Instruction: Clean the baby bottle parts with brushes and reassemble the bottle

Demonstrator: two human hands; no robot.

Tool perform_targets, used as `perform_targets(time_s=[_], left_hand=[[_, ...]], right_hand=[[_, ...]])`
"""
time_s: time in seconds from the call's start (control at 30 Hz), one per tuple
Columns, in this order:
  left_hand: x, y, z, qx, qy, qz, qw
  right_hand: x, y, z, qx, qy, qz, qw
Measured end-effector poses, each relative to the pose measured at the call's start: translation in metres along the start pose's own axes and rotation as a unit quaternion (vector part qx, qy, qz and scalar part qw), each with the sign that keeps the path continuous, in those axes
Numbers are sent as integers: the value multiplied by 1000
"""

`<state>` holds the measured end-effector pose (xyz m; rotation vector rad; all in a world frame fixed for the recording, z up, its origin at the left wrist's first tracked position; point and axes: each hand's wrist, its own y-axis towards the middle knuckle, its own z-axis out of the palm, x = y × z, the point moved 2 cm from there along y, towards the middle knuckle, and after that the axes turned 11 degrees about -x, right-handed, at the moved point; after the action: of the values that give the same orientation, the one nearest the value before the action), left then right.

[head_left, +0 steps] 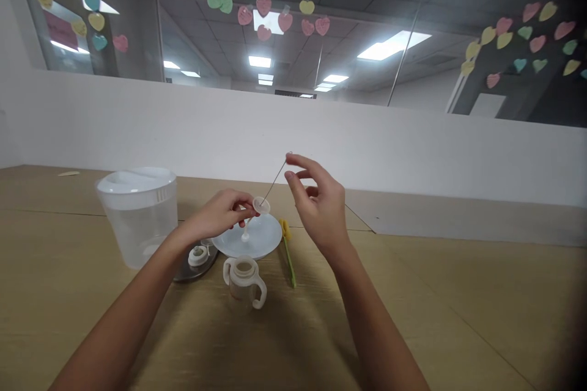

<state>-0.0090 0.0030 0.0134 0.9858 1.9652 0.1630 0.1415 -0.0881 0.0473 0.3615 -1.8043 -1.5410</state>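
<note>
My left hand (227, 211) pinches the rim of the clear disc (265, 206) near the pale bowl (266, 241); it should be light, slippery. My right hand (323, 208) is partly open, forefinger at the top of the thin wire (275, 180), likely springy, best gripped there.

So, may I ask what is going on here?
A person's left hand holds a clear round piece above the pale bowl, with a thin wire slanting up from it. The right hand has its index fingertip at the wire's top end, thumb apart. The two-handled cup stands open in front of the bowl.
</note>
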Motion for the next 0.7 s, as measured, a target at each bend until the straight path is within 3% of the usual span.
perform_targets(time_s=[0.33, 0.7], left_hand=[[-1, -1, 0, 27, 0, -7, 1000], [-6, -5, -9, 58, -86, -30, 994]], right_hand=[[0, -1, 4, 26, 154, 150, 976], [8, -7, 4, 1, 132, 99, 986]])
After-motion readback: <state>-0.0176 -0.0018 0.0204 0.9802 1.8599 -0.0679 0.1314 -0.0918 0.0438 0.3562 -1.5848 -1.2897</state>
